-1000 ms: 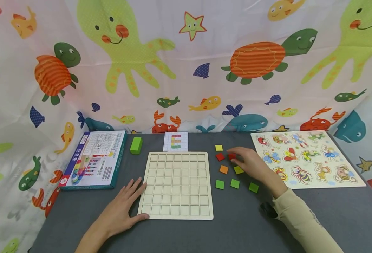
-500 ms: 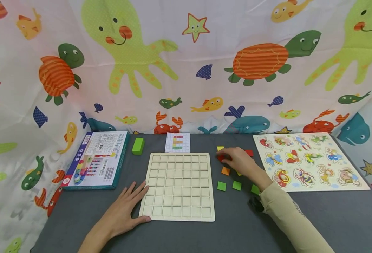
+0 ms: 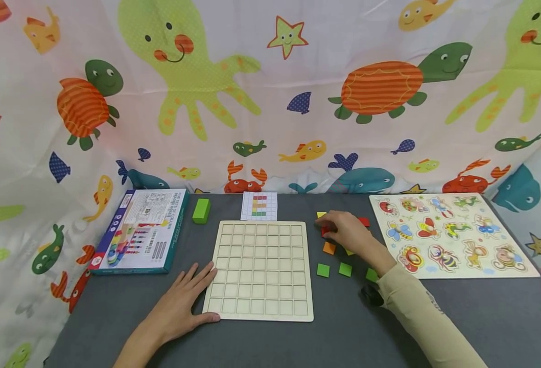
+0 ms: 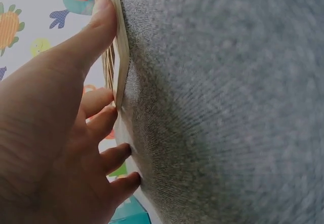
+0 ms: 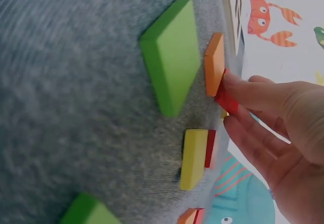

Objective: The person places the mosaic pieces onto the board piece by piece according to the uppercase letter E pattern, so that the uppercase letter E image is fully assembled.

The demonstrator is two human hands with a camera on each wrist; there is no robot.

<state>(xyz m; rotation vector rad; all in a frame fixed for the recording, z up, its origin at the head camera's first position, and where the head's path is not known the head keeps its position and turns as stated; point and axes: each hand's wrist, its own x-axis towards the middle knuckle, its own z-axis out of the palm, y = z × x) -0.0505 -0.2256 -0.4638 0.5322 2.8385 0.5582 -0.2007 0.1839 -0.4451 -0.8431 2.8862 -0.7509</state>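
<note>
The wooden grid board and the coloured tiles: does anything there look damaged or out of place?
Nothing stands out. The wooden grid board shows no visible damage, and the coloured tiles are loosely scattered beside it.

The right hand's grip pinches a red tile between thumb and fingers. Just left of the thumb tip lies an orange tile, and farther left of the grip a green tile on the grey table. Below and left of the grip, a yellow tile partly hides a second red tile. Behind the grip hangs a printed cloth.
</note>
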